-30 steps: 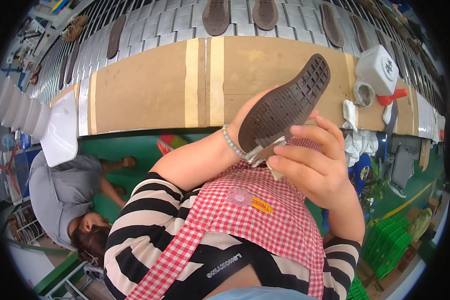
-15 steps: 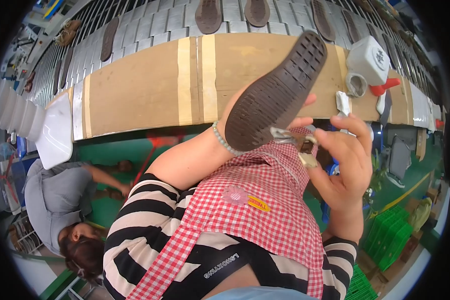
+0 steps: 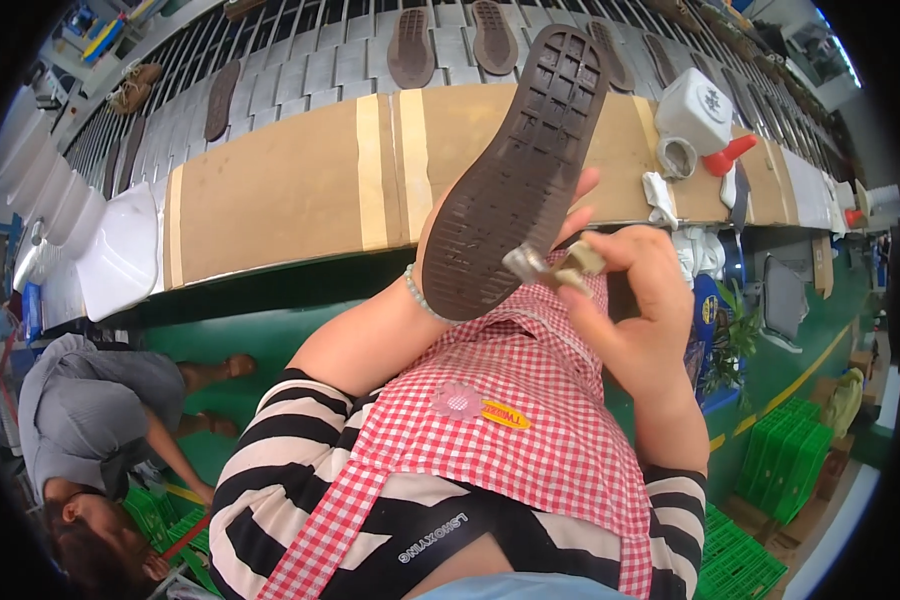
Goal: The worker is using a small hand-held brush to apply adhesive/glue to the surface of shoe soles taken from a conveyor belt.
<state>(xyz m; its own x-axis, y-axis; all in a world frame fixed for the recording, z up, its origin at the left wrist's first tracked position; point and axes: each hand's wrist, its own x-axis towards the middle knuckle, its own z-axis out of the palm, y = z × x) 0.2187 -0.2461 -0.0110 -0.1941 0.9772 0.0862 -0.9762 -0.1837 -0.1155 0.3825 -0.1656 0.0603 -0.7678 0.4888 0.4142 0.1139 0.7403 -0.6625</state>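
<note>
A dark brown shoe sole is held up in front of me, its gridded tread facing me. My left hand is behind it. Fingers show past the sole's right edge, and most of the palm is hidden. Between the bent thumb and fingers of my right hand is a small brush-like tool with a pale, worn body. Its whitish tip overlaps the sole's lower right edge; whether it touches cannot be told.
A cardboard-covered bench runs across, with a slatted conveyor bearing several soles behind. At right stand a white jug, a small cup and a red-handled tool. Another person bends at left. Green crates stand lower right.
The sole has shifted left and stands more upright. My right hand has moved left, bringing the tool's tip over the sole's edge. The person at left has bent lower.
</note>
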